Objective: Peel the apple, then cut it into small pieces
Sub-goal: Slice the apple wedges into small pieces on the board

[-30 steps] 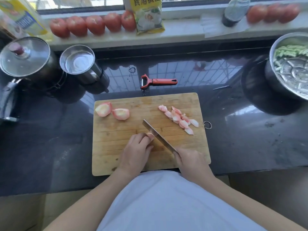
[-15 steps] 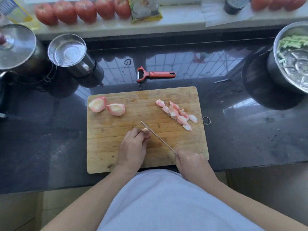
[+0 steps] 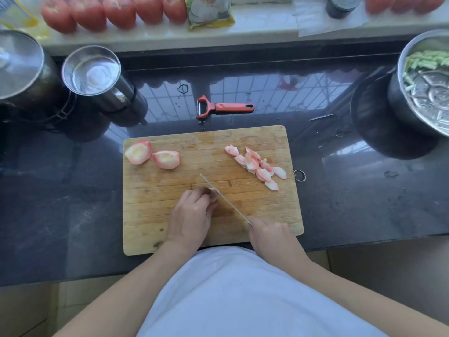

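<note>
I take the cutting board as my landmark and read across it from its left edge. At the board's far-left corner lie two peeled apple chunks, side by side and touching, not yet sliced. Near the middle of the board, toward its near edge, my left hand is curled over a small apple piece, fingertips pinning it down; most of that piece is hidden under the fingers. The knife stands edge-down right against those fingertips, its blade running diagonally from mid-board back to my right hand, which is wrapped tight around the handle at the board's near-right corner (the handle itself is buried in the fist). Toward the board's right edge sits a loose heap of cut slices, pink-tinged and overlapping. Just beyond the board's far edge, on the dark counter, lies the red peeler, set aside.

My reading: the peeling looks finished, since no skin shows on any piece. Cutting is roughly half done, I'd judge. One portion is sliced, one is under the blade, and the two chunks at the left corner are still to do.
</note>
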Tool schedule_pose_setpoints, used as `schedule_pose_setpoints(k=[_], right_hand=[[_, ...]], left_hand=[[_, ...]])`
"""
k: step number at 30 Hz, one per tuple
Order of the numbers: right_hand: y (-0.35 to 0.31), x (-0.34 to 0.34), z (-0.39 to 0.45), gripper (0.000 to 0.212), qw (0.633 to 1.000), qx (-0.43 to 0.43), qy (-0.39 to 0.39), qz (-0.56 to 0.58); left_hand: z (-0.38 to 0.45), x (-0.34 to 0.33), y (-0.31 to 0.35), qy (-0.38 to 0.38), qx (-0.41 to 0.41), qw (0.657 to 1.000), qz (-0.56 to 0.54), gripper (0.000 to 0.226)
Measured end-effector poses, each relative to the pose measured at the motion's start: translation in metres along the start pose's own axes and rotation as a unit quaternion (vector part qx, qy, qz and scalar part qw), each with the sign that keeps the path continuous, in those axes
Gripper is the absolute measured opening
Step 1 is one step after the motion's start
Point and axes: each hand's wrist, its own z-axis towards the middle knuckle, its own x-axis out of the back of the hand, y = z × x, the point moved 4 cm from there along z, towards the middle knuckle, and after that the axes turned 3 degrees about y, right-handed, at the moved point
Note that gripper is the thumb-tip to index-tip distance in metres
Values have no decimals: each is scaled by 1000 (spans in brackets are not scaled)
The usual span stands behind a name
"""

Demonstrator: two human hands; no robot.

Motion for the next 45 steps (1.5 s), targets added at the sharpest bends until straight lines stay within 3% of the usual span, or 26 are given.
schedule_pose_setpoints(k=[6,11,15,28,32,37,45], right_hand=[[-12,-7,36,19,994,-74,-70,38],[-6,10,26,26,990,-103,-35,95],[10,22,-8,37,996,-52,23,75],[8,6,-8,19,999,-34,-31,-19],[-14,0,23,24,995,-80,-61,19],[-7,22,9,28,990,-101,-12,101],[-2,23,-12,22,990,-81,-107,43]], left_hand=[[1,2,1,-3,-14,1000,-1,22],[-5,-1,3,-6,-31,999,-33,22],[-11,-9,7,-20,-47,998,-36,19],[-10,-10,8,-9,-41,999,-25,23],[-9,-8,10,-11,-48,999,-17,24],[-15,-4,12,-28,-46,998,-29,25],[-14,-4,11,-22,-32,998,-58,22]])
